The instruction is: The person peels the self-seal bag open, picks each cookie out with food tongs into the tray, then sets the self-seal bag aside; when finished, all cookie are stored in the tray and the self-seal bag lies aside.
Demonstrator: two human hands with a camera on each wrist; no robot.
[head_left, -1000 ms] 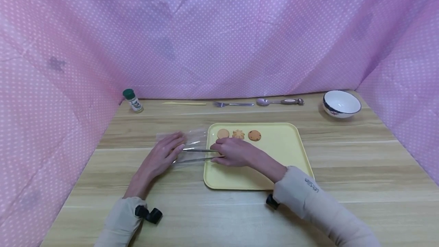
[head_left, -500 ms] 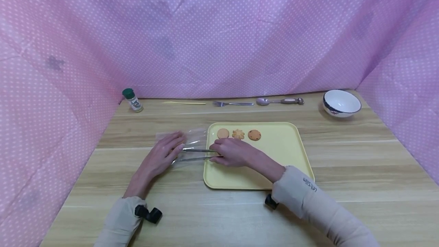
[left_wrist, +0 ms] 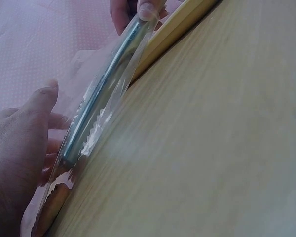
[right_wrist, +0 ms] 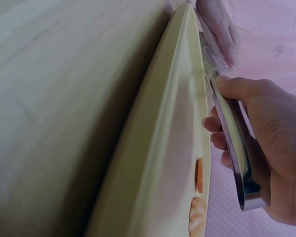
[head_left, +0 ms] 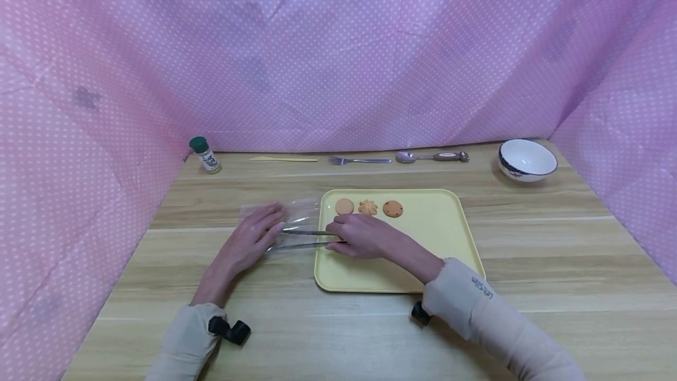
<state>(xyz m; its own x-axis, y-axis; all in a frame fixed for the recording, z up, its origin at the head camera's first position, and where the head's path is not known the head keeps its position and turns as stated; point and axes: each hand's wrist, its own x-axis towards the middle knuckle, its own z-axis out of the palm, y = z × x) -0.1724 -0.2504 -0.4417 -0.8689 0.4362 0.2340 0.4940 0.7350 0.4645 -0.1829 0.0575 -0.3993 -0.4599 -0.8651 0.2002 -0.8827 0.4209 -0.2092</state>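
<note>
My right hand (head_left: 362, 236) grips metal tongs (head_left: 301, 246) over the left part of a yellow tray (head_left: 433, 251). The tongs' two arms reach left into a clear plastic bag (head_left: 301, 210); their far ends are partly hidden by my left hand (head_left: 248, 240). That hand rests on the bag with its fingers fairly straight. Low in the left wrist view, an orange-brown piece (left_wrist: 53, 210) shows inside the plastic, its kind unclear. Along the tray's back edge lie a plain round biscuit (head_left: 344, 206), a star-shaped biscuit (head_left: 367, 207) and a dotted round biscuit (head_left: 393, 209).
Behind the tray lie a thin yellow knife (head_left: 284, 159), a fork (head_left: 359, 161) and a spoon (head_left: 431, 157). A green-capped shaker bottle (head_left: 205, 155) stands at back left, a white bowl (head_left: 527, 160) at back right. A pink dotted cloth (head_left: 338, 63) surrounds the table.
Hardly anything differs. My right hand and forearm shift very slightly, with the tongs still held; the left hand, bag and biscuits keep their places.
</note>
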